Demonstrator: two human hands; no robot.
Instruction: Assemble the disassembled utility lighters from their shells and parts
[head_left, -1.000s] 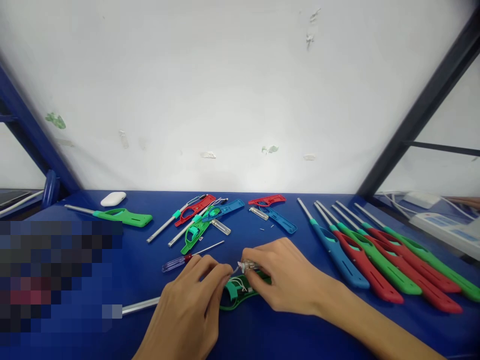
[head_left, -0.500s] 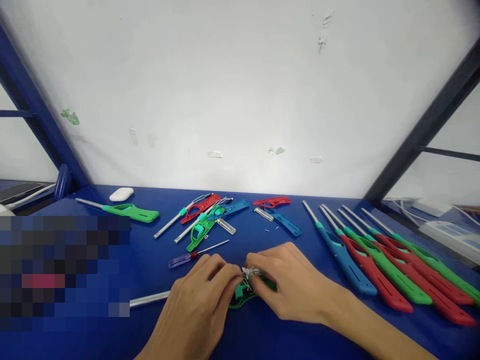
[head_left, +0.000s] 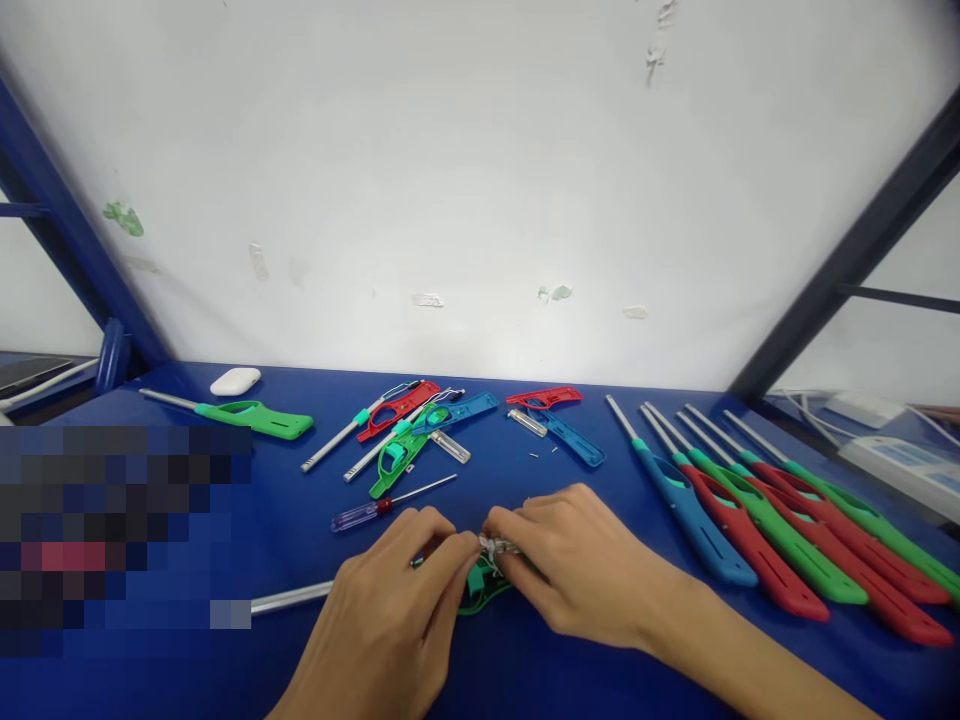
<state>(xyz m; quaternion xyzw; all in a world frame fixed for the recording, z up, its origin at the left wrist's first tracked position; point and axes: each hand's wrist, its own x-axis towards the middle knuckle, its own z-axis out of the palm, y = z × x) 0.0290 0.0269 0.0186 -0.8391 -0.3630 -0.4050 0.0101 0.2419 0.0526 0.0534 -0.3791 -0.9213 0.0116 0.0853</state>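
Note:
An opened green stick lighter [head_left: 484, 602] lies at the front middle of the table, partly covered by my hands. Its metal tube [head_left: 292, 597] sticks out to the left from behind my left hand. My right hand [head_left: 581, 570] is closed, pinching a small clear fuel tank [head_left: 501, 546] just over the open lighter body. My left hand [head_left: 397, 600] is closed too, thumb and fingertips pressed together at the valve end of that tank. What the left fingertips grip is too small and hidden to make out.
Beyond my hands lies a screwdriver [head_left: 360, 515]. Opened lighter parts [head_left: 405, 455], clear tanks [head_left: 527, 422] and a blue shell half [head_left: 574, 440] lie farther back. Several whole lighters [head_left: 697, 530] line the right side. A green lighter [head_left: 259, 418] and a white case [head_left: 235, 381] sit left.
The view has shifted slightly. Both hands keep their grip over the lighter, with the right fingers and the tank slightly nearer the left fingertips.

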